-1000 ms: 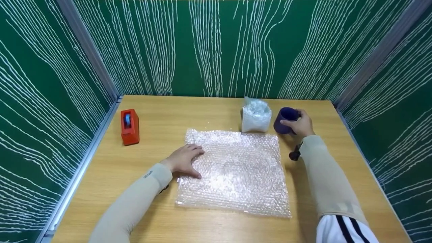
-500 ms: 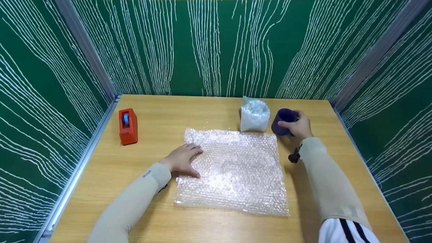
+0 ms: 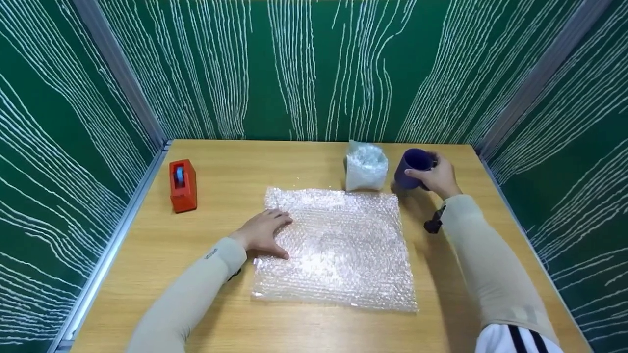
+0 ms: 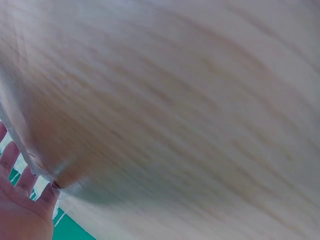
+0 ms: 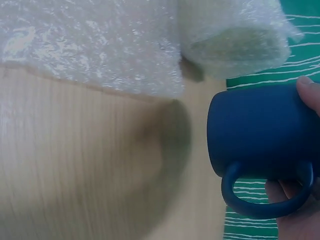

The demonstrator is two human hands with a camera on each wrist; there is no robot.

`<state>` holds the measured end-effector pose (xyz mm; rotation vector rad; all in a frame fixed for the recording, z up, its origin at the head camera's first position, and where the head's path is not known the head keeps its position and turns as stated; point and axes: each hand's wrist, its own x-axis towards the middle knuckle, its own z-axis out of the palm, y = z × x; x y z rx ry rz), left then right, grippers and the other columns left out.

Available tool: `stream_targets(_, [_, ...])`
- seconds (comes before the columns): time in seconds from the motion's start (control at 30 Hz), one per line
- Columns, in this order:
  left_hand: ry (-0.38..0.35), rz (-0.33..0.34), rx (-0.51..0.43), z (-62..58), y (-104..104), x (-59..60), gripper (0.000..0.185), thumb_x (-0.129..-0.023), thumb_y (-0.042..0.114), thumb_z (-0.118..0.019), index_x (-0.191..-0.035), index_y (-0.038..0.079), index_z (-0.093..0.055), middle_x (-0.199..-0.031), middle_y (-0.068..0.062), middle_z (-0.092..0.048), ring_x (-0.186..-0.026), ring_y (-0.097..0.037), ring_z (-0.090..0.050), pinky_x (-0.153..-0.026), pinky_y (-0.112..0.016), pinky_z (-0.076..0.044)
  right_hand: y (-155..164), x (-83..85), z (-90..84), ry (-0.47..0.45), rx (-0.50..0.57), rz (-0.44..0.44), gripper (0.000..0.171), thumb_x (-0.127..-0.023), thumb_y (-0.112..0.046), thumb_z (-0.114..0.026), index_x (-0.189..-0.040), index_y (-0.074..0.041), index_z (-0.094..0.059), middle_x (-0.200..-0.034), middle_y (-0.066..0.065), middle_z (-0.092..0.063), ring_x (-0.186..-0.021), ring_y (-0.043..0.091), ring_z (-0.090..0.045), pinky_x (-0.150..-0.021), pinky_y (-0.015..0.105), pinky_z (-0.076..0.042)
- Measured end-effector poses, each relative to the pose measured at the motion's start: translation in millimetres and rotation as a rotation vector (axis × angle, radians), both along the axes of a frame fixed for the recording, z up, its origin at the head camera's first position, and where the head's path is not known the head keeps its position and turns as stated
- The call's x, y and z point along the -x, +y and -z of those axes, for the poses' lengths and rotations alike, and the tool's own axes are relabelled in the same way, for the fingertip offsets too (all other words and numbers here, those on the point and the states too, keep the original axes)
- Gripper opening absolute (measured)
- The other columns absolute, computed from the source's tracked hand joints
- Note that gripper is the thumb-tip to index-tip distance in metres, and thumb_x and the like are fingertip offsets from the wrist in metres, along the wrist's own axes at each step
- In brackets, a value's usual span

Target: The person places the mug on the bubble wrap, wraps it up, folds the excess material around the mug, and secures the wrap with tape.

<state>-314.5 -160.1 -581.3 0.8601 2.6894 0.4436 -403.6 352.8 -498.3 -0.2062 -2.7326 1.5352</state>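
Note:
A dark blue mug [image 3: 405, 172] is in my right hand [image 3: 441, 176], at the back right of the table. My thumb lies on the near side of its rim, and the other fingers reach round the far side. In the right wrist view the mug's handle [image 5: 267, 209] shows, and the mug stands clear of the table with its shadow beneath. A flat sheet of clear bubble wrap [image 3: 338, 255] covers the table's middle. My left hand [image 3: 262, 233] rests on its left edge, fingers spread. Just left of the mug stands a bubble-wrapped bundle [image 3: 366, 171].
A red tape dispenser [image 3: 183, 189] with a blue roll stands at the back left of the wooden table [image 3: 216, 314]. Green panels [image 3: 324, 73] with white wavy lines rise behind and on both sides, with metal posts in the corners.
My right hand has raised the mug off the table, where it stood half a second ago. The left hand stays on the bubble wrap. The whole head view has shifted slightly.

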Motion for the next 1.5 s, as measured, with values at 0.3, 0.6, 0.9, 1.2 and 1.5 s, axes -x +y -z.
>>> stream_targets(0.3, [-0.007,-0.003,-0.008,-0.1,-1.6,-0.7,0.107,-0.075,0.068,-0.091,-0.162,0.019,-0.05,-0.174,-0.009,-0.042,-0.165,-0.038,-0.029,-0.136,-0.055,-0.022,-4.8,-9.9,-16.9,0.017,0.016,-0.015,0.107,-0.087,-0.043,-0.092,-0.168,-0.007,-0.031,-0.169,0.023,-0.041,-0.154,0.043,-0.045,-0.116,0.059,-0.052])
stream_targets(0.6, [-0.006,0.008,-0.014,1.0,-2.8,-1.6,0.108,-0.076,0.068,-0.089,-0.162,0.018,-0.049,-0.174,-0.009,-0.042,-0.165,-0.037,-0.03,-0.136,-0.055,-0.022,-19.1,-27.7,-31.8,0.08,-0.007,-0.065,0.095,-0.089,-0.037,-0.092,-0.163,-0.009,-0.039,-0.163,0.021,-0.048,-0.148,0.04,-0.048,-0.112,0.061,-0.055])
stream_targets(0.9, [-0.018,-0.009,-0.018,2.2,-3.9,-3.6,0.109,-0.076,0.069,-0.089,-0.163,0.02,-0.048,-0.175,-0.009,-0.04,-0.165,-0.037,-0.029,-0.136,-0.057,-0.022,-32.7,-43.2,-38.1,0.145,-0.047,-0.117,0.094,-0.086,-0.037,-0.094,-0.159,-0.005,-0.043,-0.156,0.02,-0.053,-0.142,0.038,-0.053,-0.113,0.061,-0.055])
stream_targets(1.2, [-0.014,-0.009,-0.034,6.5,-5.8,-1.4,0.109,-0.074,0.071,-0.089,-0.163,0.021,-0.049,-0.174,-0.008,-0.041,-0.166,-0.039,-0.027,-0.136,-0.058,-0.022,-50.5,-56.3,-44.0,0.232,-0.034,-0.208,0.083,-0.085,-0.023,-0.095,-0.152,-0.002,-0.051,-0.148,0.019,-0.061,-0.132,0.035,-0.062,-0.106,0.045,-0.056])
stream_targets(1.5, [0.005,0.006,-0.035,-0.3,-0.5,-3.8,0.107,-0.075,0.069,-0.089,-0.161,0.018,-0.051,-0.172,-0.01,-0.043,-0.164,-0.041,-0.03,-0.135,-0.059,-0.025,-70.3,-69.2,-45.7,0.244,0.025,-0.277,0.08,-0.083,-0.016,-0.096,-0.15,-0.002,-0.054,-0.144,0.017,-0.063,-0.132,0.033,-0.062,-0.115,0.052,-0.051])
